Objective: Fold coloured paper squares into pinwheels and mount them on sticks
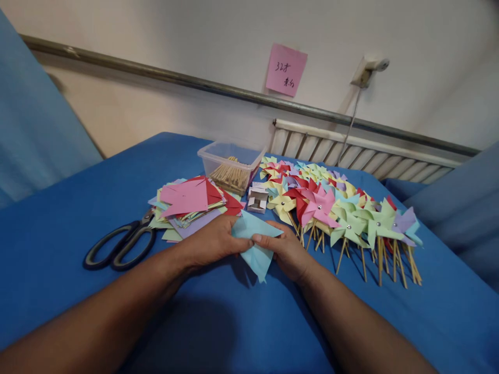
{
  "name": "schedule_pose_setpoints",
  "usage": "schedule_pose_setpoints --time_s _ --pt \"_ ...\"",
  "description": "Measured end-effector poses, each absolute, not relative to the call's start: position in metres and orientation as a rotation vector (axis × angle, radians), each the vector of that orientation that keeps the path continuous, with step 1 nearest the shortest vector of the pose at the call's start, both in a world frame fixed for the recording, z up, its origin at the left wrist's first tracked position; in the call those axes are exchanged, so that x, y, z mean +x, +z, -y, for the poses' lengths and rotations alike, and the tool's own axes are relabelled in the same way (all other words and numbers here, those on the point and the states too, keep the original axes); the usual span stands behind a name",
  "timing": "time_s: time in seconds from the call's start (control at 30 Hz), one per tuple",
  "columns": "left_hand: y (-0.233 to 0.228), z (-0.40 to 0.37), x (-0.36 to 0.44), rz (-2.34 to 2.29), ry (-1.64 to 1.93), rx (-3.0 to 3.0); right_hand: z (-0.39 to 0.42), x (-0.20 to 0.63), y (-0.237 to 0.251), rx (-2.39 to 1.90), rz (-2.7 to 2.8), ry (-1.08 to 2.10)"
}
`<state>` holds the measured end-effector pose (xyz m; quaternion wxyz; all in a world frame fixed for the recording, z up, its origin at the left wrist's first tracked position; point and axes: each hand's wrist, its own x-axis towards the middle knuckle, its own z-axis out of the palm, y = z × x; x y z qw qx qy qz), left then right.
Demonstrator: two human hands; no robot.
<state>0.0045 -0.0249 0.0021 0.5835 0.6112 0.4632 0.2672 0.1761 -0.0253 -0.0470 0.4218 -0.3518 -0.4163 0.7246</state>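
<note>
At desk centre: light-blue folded paper sheet (254, 244), pinched by left hand (212, 241) at 9 o'clock, right hand (286, 249) at 3 o'clock.
Handling: featherlight, limp, easily creased; likely best held by corners.

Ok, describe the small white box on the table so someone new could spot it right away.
Start at the clear plastic tub of wooden sticks near the far edge of the blue table. Just in front of its right corner, between the stack of coloured paper and the pile of pinwheels, sits the small white box. It is the only white cardboard thing among coloured paper.
</note>
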Motion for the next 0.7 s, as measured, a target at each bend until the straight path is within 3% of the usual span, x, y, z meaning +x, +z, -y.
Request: schedule_pose_setpoints --time_s 0.33,0.53,0.7 --pt "0.005 0.023 0.003 -1.169 0.689 1.478 0.022 0.176 -0.053 -0.84 1.052 1.748" --pt "-0.003 0.023 0.008 -1.11 0.883 1.008 0.02 0.168 -0.052 -0.959 0.889 1.453" --pt "-0.013 0.028 0.017 -0.975 0.847 0.777 0.02 0.166 -0.057 -1.017 0.877 1.252"
